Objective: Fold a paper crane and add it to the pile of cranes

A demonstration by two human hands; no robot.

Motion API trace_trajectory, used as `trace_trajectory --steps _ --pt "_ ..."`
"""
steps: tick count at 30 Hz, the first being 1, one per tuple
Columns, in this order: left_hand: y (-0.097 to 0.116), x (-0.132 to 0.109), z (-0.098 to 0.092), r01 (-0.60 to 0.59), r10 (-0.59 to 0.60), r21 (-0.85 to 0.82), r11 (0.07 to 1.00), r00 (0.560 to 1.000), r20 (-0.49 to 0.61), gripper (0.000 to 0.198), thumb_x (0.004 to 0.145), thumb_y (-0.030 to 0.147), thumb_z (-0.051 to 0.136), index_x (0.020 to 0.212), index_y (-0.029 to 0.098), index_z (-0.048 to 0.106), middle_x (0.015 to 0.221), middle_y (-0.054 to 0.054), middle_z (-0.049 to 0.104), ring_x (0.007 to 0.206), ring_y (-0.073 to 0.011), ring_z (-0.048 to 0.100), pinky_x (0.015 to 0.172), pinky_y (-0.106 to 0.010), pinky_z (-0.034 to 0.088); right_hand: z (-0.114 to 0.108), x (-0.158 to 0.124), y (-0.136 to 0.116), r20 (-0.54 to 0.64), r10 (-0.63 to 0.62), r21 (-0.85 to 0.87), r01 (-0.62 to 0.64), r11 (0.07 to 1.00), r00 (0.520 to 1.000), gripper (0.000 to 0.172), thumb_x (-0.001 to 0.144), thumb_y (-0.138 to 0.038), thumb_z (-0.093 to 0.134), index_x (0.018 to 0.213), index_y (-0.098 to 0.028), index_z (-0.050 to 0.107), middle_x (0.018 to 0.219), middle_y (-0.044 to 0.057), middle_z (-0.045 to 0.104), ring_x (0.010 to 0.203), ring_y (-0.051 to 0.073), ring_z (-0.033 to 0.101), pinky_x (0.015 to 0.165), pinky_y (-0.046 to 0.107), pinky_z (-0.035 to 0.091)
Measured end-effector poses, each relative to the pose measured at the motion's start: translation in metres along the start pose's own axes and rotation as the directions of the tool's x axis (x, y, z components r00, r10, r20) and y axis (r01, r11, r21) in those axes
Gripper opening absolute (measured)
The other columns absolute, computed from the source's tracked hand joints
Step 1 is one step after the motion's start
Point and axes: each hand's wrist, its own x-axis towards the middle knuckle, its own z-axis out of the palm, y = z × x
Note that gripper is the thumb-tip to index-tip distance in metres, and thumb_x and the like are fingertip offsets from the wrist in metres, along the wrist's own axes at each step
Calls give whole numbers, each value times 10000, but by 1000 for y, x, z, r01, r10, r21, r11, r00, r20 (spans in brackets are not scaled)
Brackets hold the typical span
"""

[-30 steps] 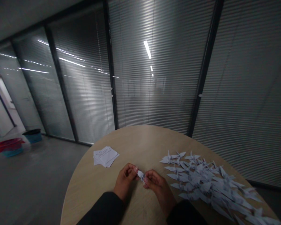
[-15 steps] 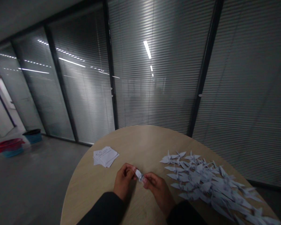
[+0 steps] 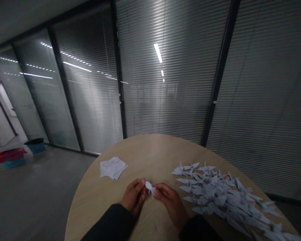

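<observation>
Small paper crane [image 3: 149, 187] shifted slightly between hands since earlier frame; long axis now slants upper left to lower right, pointed end up-left. Held above round wooden table [image 3: 150, 147]. Left hand [image 3: 133, 197] pinches crane with fingertips, right hand [image 3: 170, 204] likewise. Pile of folded paper cranes [image 3: 215, 192] just right of right hand; stack of printed paper sheets [image 3: 112, 168] ahead. On floor far left, red basin [image 3: 8, 154] sits in blue tub [image 3: 13, 163]; blue bin [image 3: 35, 148] beside it, black liner [image 3: 34, 141] inside.
</observation>
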Motion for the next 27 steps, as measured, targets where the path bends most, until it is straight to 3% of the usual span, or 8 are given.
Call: trace_trajectory --steps 10,17,27 --pt "0 0 -2 97 -88 -171 980 995 56 280 565 155 814 671 55 575 622 -38 579 538 -69 531 532 -160 470 0 3 3 -3 -14 9 14 1000 1000 344 761 -479 601 866 -152 606 796 33 579 793 172 529 730 271 389" --pt "5 -2 0 89 -88 -129 988 996 14 97 748 66 646 704 57 560 658 -55 593 564 -79 566 563 -166 488 1 1 1 -15 11 -8 -11 1000 1000 386 749 -510 595 875 -146 602 806 45 597 812 185 557 758 287 408" --pt "9 -2 2 93 -99 -122 988 994 -42 107 836 51 524 731 73 518 665 -51 600 546 -66 582 534 -139 486 1 3 5 -76 27 38 -24 999 997 494 681 -611 620 843 -145 603 748 50 593 720 177 561 707 303 445"
